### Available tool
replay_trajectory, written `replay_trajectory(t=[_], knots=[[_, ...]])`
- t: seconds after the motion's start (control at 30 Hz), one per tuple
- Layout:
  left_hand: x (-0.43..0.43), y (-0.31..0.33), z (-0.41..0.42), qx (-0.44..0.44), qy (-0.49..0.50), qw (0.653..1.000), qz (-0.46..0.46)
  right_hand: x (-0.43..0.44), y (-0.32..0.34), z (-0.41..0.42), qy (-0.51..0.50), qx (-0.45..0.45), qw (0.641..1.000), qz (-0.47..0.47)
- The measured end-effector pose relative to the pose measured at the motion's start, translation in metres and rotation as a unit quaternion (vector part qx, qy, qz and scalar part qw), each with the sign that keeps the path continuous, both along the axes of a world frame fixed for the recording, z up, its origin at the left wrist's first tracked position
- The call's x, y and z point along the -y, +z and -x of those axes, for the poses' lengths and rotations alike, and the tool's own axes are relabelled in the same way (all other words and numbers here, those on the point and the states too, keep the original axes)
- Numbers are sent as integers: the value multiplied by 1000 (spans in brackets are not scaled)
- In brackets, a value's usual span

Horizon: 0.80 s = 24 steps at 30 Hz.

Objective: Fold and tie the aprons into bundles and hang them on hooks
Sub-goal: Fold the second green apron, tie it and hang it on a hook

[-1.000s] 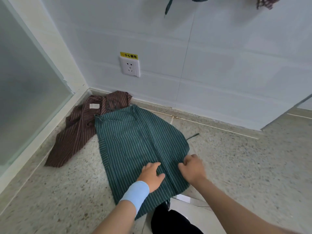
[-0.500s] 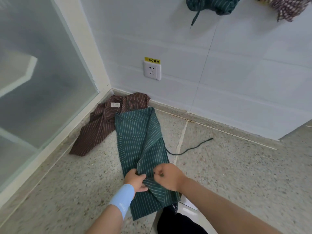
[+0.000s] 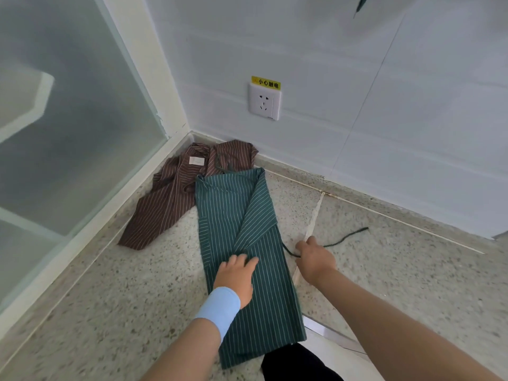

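A green striped apron lies on the speckled floor, folded lengthwise into a long narrow strip with its right side turned over the middle. My left hand, with a light blue wristband, presses flat on the fold. My right hand is on the floor just right of the apron and pinches its dark green tie string, which trails off to the right. A brown striped apron lies crumpled in the corner behind it. A green strap tip hangs at the top edge.
A white tiled wall with a power socket and yellow warning label runs behind. A frosted glass partition closes the left side. My dark-trousered knee is at the bottom edge.
The apron's right side has been folded over, leaving a narrow strip. My right hand left the cloth and moved right onto the tie string. My left hand went flat on the fold.
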<state>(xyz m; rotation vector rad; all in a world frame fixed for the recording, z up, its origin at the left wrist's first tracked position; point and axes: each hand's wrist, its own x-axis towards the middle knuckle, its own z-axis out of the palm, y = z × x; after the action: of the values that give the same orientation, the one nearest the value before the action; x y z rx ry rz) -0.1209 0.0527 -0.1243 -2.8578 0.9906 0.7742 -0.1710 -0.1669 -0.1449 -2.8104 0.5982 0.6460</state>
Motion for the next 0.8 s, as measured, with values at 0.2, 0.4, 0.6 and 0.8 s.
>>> replay_trajectory(t=[0.2, 0.4, 0.6, 0.8], knots=[[2, -1, -26, -49, 78, 996, -21, 7, -4, -14, 5, -12, 1000, 4], [47, 52, -47, -379, 327, 833, 235, -4, 66, -51, -142, 242, 944, -174], [45, 89, -92, -577, 484, 484, 447, -44, 111, -81, 96, 213, 924, -304], [0, 87, -136, -388, 554, 632, 379, -56, 88, -96, 51, 233, 919, -314]])
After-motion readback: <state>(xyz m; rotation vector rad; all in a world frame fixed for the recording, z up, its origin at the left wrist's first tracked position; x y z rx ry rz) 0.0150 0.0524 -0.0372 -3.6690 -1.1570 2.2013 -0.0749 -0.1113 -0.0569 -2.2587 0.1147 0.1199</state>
